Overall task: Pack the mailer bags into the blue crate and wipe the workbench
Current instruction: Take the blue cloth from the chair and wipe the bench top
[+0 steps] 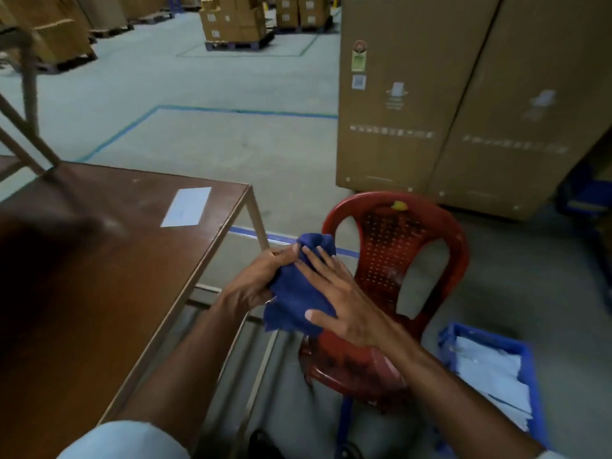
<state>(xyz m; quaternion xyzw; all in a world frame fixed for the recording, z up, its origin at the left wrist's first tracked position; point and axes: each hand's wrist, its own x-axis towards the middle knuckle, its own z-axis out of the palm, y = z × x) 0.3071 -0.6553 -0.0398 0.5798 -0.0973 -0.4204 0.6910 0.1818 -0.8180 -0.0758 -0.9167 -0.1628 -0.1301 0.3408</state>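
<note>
Hands: left hand is clamped on a bunched blue cloth, fingers curled into its left side; right hand lies open and flat across the cloth, fingers spread, pressing rather than gripping.
Cloth position: it's held in the air between the two hands, just off the right edge of the surface and in front of the red chair, touching neither as far as I can see.
Blue crate: the blue crate sits on the floor at lower right, beside the chair, and white mailer bags are heaped inside it.
Packing, my read: looks close to done, since the crate is loaded, though one flat white rectangle lies on the brown surface near its far corner; bag or label sheet, I can't tell.
Wiping, my read: not begun, the cloth isn't on the surface yet; that whole step is left.
Count: one cloth, one crate, one chair, one white rectangle on the surface; bags in the crate overlap too much to count.
Beyond: two tall cardboard cartons stand behind the chair, with pallets of boxes across the warehouse floor.
</note>
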